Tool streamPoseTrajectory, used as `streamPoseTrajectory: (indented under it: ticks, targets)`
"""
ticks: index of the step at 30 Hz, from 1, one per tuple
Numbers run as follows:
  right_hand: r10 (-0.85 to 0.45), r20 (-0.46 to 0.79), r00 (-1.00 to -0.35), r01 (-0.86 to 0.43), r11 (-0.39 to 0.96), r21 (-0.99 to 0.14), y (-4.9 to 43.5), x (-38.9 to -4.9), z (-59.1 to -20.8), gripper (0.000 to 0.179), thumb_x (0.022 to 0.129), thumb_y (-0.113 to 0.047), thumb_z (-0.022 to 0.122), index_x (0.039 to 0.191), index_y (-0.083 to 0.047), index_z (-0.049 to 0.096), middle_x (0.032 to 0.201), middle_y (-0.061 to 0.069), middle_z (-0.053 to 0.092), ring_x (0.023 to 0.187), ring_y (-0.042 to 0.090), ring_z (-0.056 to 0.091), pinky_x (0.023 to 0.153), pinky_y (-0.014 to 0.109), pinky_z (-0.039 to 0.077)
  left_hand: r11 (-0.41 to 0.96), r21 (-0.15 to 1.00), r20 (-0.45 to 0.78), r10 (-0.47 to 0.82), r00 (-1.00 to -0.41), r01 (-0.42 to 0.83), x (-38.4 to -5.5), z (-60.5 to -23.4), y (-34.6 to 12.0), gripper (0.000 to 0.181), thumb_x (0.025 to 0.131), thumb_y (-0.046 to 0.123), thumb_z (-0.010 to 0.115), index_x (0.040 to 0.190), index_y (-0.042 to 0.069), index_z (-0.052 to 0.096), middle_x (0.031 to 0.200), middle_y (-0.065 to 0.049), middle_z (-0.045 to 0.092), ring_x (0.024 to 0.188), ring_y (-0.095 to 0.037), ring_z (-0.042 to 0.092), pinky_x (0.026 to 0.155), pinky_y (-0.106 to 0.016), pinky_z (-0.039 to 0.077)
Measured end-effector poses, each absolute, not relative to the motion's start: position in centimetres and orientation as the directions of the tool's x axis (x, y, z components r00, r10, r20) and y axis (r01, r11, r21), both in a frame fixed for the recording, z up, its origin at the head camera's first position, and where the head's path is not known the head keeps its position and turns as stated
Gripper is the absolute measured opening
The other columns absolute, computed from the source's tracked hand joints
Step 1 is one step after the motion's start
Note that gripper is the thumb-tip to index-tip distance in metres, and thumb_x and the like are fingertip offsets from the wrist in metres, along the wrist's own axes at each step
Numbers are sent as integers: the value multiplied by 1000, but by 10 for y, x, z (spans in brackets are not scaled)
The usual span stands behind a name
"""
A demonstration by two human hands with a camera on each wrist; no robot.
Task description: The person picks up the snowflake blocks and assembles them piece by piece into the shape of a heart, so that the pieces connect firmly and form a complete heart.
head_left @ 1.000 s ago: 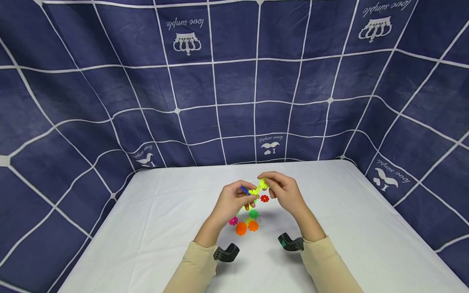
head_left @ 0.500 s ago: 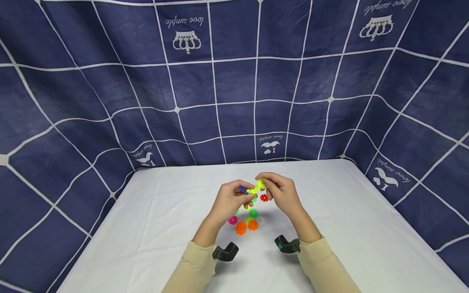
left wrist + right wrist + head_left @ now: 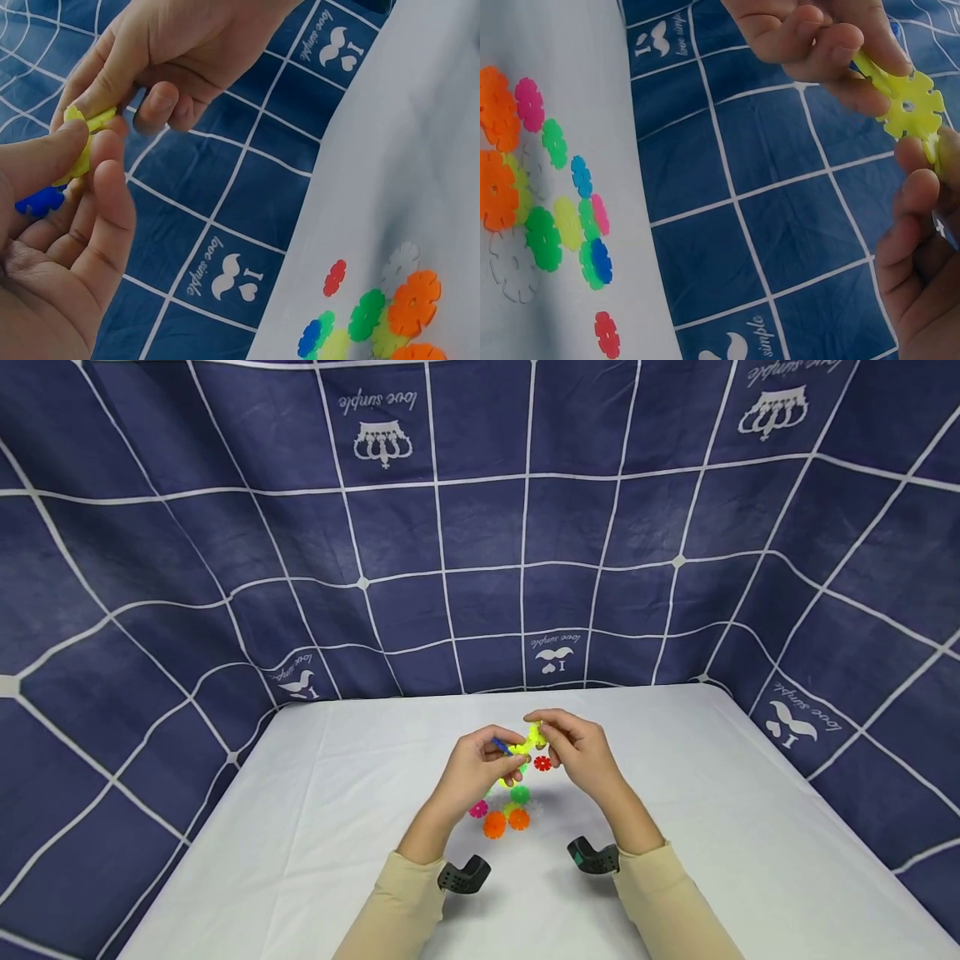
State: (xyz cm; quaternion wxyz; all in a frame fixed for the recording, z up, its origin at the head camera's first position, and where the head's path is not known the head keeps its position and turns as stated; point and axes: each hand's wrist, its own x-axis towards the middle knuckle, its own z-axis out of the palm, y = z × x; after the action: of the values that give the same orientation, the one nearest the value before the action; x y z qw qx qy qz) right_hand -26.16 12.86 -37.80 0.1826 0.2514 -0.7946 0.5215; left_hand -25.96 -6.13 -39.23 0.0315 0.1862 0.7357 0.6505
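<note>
Above the table, both hands hold a short chain of linked yellow snowflake discs (image 3: 536, 737), notched around their rims. My left hand (image 3: 474, 770) pinches one end between thumb and fingers. A blue snowflake disc (image 3: 41, 202) is also in this hand, partly hidden behind the thumb. At the other end, my right hand (image 3: 581, 750) pinches a yellow disc with its thumb and forefinger. The right wrist view shows a yellow disc (image 3: 922, 107) face-on between the two hands, joined to others at an angle. Fingers cover part of the joints.
Loose snowflake discs lie on the white table (image 3: 360, 810) below the hands. Among them are a red disc (image 3: 542, 763), a green disc (image 3: 520, 794), orange discs (image 3: 494, 825), a pink disc (image 3: 529, 104) and clear ones. A blue checked cloth (image 3: 480, 527) hangs behind the table.
Both hands keep their hold on the yellow discs. They shift only slightly, and the right hand tilts its end of the chain a little.
</note>
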Motion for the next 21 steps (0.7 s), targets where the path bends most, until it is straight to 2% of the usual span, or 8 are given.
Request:
streamPoseTrajectory:
  ticks: [5,9,12,17,21]
  targets:
    - [-187,529,-828,-560,332,-759,133,-273,-392,12,98,-2,60,110,-5,63,73,14,65,50,14,47,48,21,44,102,975,156,326,-932,199,-262,-395,-63,25,90,10,74,114,9,67,102,-16,67,71,-23,70,68,-32,62]
    - [-183,550,-815,-577,351,-738,134,-273,-394,10,97,-6,63,106,-9,67,70,9,63,50,11,48,47,22,43,115,971,159,343,-926,209,-263,-398,-63,34,89,14,75,122,14,65,113,-13,64,82,-29,70,71,-37,63]
    - [-187,568,-801,-594,361,-719,134,-273,-394,14,95,-7,66,108,-10,68,69,8,63,50,9,47,46,22,43,141,956,190,363,-912,256,-263,-399,-63,46,90,13,75,133,21,60,117,-12,65,89,-33,67,73,-37,63]
    - [-197,578,-792,-608,337,-719,133,-273,-393,26,92,-5,70,116,-8,63,70,10,64,51,7,45,48,21,43,154,936,227,426,-876,318,-263,-398,-63,61,92,8,71,145,28,49,118,-13,64,93,-29,68,74,-35,62]
    - [-209,582,-786,-617,326,-716,133,-272,-392,31,91,-7,71,120,-7,61,71,11,64,51,6,46,49,21,45,148,936,218,463,-859,318,-262,-398,-62,62,92,8,70,147,28,48,119,-15,61,91,-23,69,73,-35,63]
